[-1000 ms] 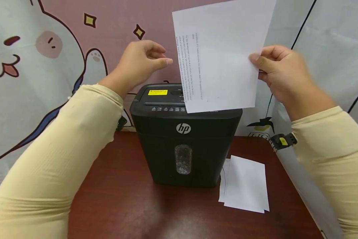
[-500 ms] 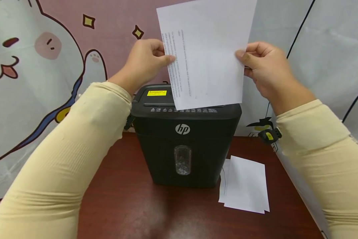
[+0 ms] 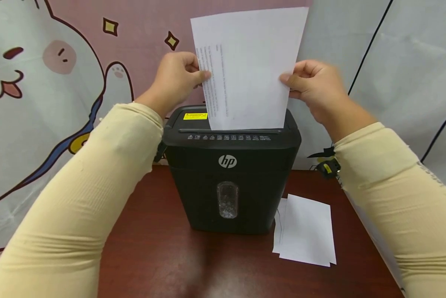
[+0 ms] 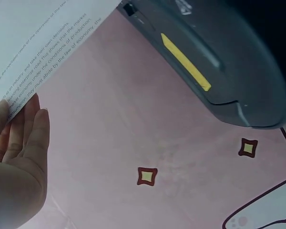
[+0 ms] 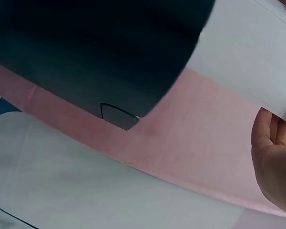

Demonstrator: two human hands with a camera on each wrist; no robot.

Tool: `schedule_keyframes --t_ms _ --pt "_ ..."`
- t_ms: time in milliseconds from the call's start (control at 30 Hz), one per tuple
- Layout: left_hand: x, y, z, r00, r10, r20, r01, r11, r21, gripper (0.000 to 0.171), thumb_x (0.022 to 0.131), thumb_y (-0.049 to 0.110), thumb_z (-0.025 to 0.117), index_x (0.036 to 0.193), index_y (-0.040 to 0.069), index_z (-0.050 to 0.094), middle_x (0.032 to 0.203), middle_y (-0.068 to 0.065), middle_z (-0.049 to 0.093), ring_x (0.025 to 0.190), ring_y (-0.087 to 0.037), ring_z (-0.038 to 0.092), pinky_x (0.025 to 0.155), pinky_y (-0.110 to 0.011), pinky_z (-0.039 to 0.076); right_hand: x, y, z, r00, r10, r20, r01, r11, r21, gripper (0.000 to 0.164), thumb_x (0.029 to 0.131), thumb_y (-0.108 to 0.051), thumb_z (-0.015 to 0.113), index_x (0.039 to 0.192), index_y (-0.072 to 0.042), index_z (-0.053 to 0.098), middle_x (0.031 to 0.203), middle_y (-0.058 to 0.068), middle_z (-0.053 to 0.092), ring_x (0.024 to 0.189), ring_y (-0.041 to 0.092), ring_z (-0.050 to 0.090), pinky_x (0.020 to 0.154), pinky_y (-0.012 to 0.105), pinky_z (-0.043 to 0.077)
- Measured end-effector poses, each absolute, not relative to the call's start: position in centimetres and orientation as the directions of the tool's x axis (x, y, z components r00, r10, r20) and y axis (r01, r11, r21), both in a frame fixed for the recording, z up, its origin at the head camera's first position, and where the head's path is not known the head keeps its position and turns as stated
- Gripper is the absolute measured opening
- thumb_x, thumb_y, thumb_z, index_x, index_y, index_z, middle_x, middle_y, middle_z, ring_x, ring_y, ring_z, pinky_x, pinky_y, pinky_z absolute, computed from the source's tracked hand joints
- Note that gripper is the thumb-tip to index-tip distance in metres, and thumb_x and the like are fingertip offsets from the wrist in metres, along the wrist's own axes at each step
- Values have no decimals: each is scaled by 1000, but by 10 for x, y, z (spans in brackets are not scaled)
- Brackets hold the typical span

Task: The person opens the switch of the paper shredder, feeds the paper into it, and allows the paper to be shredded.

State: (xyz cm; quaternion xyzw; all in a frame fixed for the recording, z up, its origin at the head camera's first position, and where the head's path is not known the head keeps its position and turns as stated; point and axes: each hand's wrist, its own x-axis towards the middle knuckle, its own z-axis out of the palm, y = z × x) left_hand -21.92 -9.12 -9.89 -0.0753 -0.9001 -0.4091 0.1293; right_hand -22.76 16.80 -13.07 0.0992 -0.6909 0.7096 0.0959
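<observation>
From the person's head, one camera looks forward and down at the counter (image 3: 148, 252), shredder (image 3: 232, 174) and both hands. The wrist views sit closer and tilted: the left beside the left hand (image 3: 176, 76), facing the yellow label (image 3: 195, 116) the head view shares; the right beside the right hand (image 3: 316, 85), facing the shredder's dark body. All three share the printed sheet (image 3: 249, 70).

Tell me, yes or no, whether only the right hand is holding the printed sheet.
No, the left hand pinches the printed sheet too, at the edge opposite the right hand.
</observation>
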Motion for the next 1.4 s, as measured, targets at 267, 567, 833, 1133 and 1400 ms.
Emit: schedule_keyframes --t_ms 267,567,833,1133,1400 --pt "-223 -99 -104 -959 14 282 214 687 695 23 95 23 61 112 7 64 110 -2 65 94 -13 57 80 -23 44 -229 162 -132 -970 -64 236 -241 94 -966 10 86 -6 71 81 -9 63 82 -6 67 84 11 59 68 19 53" --pt "-221 -104 -109 -963 28 269 207 716 666 23 95 21 61 113 6 65 111 -3 64 95 -14 58 84 -24 47 -229 160 -135 -973 -95 211 -226 199 -954 12 87 -9 71 78 -10 62 78 -7 65 80 10 58 70 19 52" --pt "-220 -106 -113 -966 40 256 208 711 671 20 95 19 62 110 6 64 113 -3 65 95 -14 59 84 -25 48 -228 160 -140 -969 -135 205 -235 268 -934 16 88 -11 71 75 -11 60 76 -8 64 81 8 60 71 18 52" --pt "-219 -107 -117 -965 62 253 223 698 680 20 96 17 61 111 4 64 117 -5 65 98 -14 63 87 -26 50 -228 160 -143 -968 -144 208 -242 289 -926 21 87 -10 71 71 -10 58 72 -9 65 80 6 61 72 19 53" --pt "-218 -109 -116 -967 63 247 217 713 667 21 96 16 60 112 3 62 118 -6 65 97 -17 63 89 -28 52 -229 158 -141 -972 -146 182 -219 296 -930 18 88 -12 71 76 -11 58 77 -9 64 78 9 61 71 19 52"
